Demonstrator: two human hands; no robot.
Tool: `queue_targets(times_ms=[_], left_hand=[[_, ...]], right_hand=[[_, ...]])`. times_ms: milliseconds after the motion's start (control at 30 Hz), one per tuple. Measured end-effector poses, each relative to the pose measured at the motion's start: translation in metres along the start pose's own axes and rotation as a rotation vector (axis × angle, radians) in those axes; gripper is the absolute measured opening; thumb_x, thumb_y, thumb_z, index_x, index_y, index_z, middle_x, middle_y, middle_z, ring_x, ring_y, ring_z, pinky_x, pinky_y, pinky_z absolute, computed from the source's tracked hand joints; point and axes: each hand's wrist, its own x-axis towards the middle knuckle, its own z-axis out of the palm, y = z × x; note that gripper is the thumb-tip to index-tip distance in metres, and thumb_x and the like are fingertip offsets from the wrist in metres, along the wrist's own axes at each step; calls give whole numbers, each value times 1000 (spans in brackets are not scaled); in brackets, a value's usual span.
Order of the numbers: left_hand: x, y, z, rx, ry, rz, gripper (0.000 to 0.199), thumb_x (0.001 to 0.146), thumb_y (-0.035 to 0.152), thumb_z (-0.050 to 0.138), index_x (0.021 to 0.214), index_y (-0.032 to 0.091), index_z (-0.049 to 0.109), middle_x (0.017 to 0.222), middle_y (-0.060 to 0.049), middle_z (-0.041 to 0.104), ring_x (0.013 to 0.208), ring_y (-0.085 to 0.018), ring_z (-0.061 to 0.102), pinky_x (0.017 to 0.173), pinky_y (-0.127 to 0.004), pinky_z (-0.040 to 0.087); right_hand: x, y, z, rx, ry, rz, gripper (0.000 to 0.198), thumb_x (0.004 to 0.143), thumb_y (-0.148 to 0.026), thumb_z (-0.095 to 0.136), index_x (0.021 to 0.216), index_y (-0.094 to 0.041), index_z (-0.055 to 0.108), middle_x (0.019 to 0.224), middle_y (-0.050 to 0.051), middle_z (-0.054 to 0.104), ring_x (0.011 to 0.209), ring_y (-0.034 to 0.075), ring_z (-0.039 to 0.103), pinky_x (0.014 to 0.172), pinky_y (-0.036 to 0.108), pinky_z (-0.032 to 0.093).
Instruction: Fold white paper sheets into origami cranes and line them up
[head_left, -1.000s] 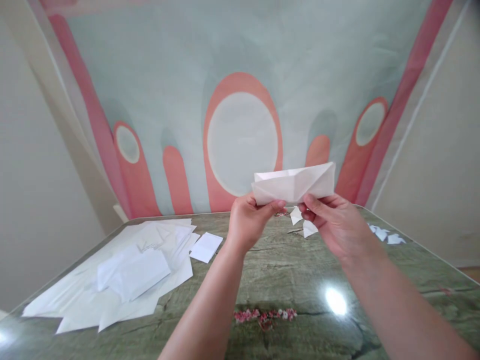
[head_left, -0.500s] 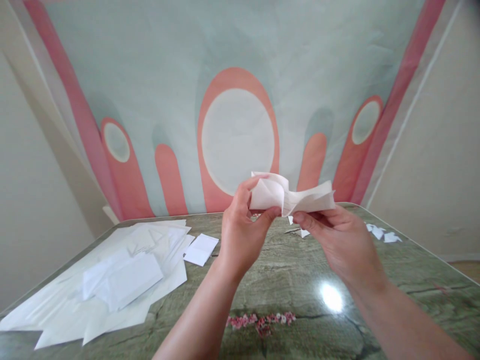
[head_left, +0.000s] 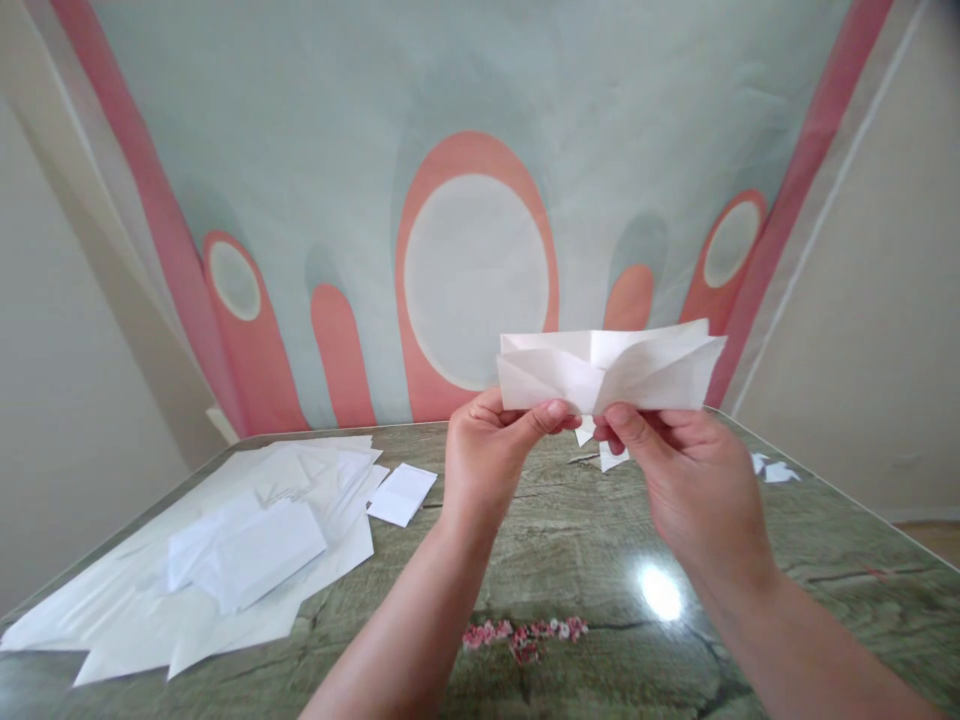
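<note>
A white folded paper [head_left: 600, 372] is held up above the table between both hands, its layers parted along the top edge and a crease running down its middle. My left hand [head_left: 495, 450] pinches the lower left edge, thumb in front and fingers behind. Along the lower right edge, my right hand [head_left: 686, 475] grips with thumb in front, its other fingers partly hidden behind the paper. The two thumbs are close to the central crease, a small gap apart.
A spread pile of white paper sheets [head_left: 225, 610] covers the table's left side, with a small folded paper [head_left: 403, 494] beside it. Small white paper pieces [head_left: 613, 456] lie behind my hands, others [head_left: 780, 471] at the right. A patterned backdrop [head_left: 476, 280] stands behind the table [head_left: 570, 560].
The folded paper has straightened from a bent, bunched shape into a wide strip, extending further right. It is slightly higher, and my right hand has shifted slightly to the right.
</note>
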Motion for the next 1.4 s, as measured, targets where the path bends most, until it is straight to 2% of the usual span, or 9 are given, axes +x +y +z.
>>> queue_targets(times_ms=[200,333,500,667,767,867,1067,1300,1400], left_hand=[[1,-1,2,31,-8,-17,12,73,26,78,79,16,73,73,-3,74,67,-12,67,69,-24,53],[3,-3,1,-77,-27,-62,17,70,23,79,83,15,72,75,-3,73,66,-12,66,69,-25,53],[4,-8,4,-313,-107,-233,19,69,27,79,79,13,71,74,-2,71,62,-10,64,69,-24,51],[3,-12,9,-386,-58,-252,17,68,26,80,75,13,71,72,-1,69,61,-8,61,70,-23,51],[2,-15,11,-405,-83,-290,17,69,27,79,73,13,71,73,-2,69,64,-8,62,73,-25,51],[1,-18,13,-306,-55,-249,17,72,30,76,71,14,71,73,-3,70,65,-10,63,74,-28,52],[-5,-14,15,85,112,21,10,72,28,77,75,19,73,69,-1,72,67,-15,65,69,-29,53],[-7,-7,10,358,58,96,10,71,25,76,64,20,72,72,-1,73,73,-17,65,72,-28,51],[-3,-10,8,281,51,46,12,73,29,75,69,18,71,68,-1,71,68,-15,64,69,-27,51]], right_hand=[[2,4,2,100,-39,30,19,78,-40,72,80,-21,70,73,0,68,66,14,58,63,29,44],[4,6,4,152,-73,74,17,75,-37,76,76,-21,70,69,-1,67,64,13,57,60,27,43],[5,6,3,174,-26,61,18,74,-37,76,76,-20,71,67,-1,66,63,13,58,62,27,45],[7,6,3,110,12,50,24,73,-41,76,73,-18,70,63,0,65,60,14,58,58,28,45],[7,4,4,123,19,33,23,73,-40,75,74,-18,71,64,1,66,61,15,59,59,29,48],[6,3,5,142,-17,35,21,74,-39,74,75,-19,71,67,2,68,64,17,62,64,31,51],[4,3,3,98,22,32,17,73,-36,76,79,-20,73,75,2,72,70,17,65,67,31,51],[10,8,-1,149,-33,8,14,72,-31,77,83,-23,74,78,1,73,73,17,66,69,31,52],[11,11,-2,95,-47,4,17,72,-33,76,84,-22,73,80,2,73,74,18,66,70,34,53]])
